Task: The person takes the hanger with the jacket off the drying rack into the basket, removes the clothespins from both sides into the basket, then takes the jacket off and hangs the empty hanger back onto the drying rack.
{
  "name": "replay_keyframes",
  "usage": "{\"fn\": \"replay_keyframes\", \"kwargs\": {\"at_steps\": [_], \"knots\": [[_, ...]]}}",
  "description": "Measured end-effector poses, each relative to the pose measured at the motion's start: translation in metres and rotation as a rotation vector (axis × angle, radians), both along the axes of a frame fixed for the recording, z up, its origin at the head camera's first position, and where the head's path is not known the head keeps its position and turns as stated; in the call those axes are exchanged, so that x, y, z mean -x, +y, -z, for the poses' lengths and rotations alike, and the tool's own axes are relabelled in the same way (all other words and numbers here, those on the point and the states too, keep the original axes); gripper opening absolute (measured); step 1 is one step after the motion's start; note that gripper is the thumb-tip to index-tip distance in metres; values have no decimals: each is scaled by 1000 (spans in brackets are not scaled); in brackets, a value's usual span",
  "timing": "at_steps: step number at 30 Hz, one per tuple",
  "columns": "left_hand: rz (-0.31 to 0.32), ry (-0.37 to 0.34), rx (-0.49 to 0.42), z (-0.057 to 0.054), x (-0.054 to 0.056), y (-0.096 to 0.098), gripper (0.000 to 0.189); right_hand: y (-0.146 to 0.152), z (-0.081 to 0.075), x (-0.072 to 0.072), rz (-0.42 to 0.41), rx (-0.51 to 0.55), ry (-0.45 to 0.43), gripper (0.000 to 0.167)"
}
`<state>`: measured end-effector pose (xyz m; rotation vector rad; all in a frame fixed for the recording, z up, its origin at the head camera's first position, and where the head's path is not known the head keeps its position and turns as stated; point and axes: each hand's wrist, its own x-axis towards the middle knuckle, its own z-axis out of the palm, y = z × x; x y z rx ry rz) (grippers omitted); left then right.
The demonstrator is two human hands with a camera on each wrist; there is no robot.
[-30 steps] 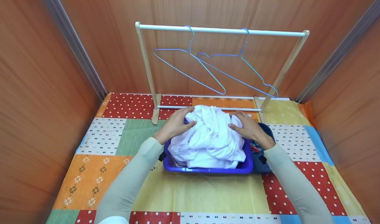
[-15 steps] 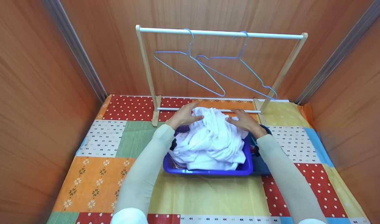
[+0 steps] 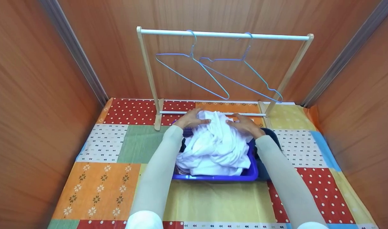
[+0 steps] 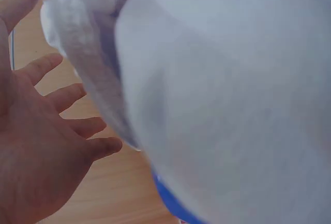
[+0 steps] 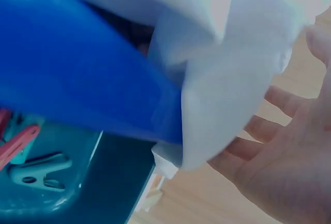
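A heaped white cloth (image 3: 216, 149) fills a blue-purple basket (image 3: 216, 178) in the head view and droops over its rim in the right wrist view. At the far left of the heap is my left hand (image 3: 190, 119); in the left wrist view this hand (image 4: 46, 151) has its fingers spread beside the cloth's edge. Across from it, my right hand (image 3: 244, 124) lies along the far right of the heap. The right wrist view has that hand (image 5: 289, 151) with extended fingers, some tips hidden behind the cloth. Whether they press it, I cannot tell.
Behind the basket stands a rack with a white top rail (image 3: 225, 34). Two wire hangers hang from it, a left one (image 3: 194, 84) and a right one (image 3: 260, 93). A dark teal tray (image 5: 119, 182) with clothespins (image 5: 41, 172) sits right of the basket. Wood-look panels surround the patchwork tablecloth (image 3: 143, 143).
Both hands have moved closer together at the far side of the cloth heap, the left hand rightward and the right hand slightly leftward. The cloth's top is somewhat narrower.
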<state>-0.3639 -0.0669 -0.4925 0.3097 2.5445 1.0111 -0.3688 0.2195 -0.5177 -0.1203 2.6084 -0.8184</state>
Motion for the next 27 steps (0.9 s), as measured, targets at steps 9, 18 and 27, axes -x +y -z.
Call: {"fn": "replay_keyframes", "kwargs": {"at_steps": [9, 18, 27], "knots": [[-2, -63, 24, 12, 3, 2, 90, -18, 2, -3, -88, -34, 79, 78], [104, 17, 137, 15, 6, 11, 80, -28, 4, -5, -162, -81, 163, 66], [78, 138, 130, 21, 8, 14, 52, -34, 3, -5, -193, -23, 328, 48]]}}
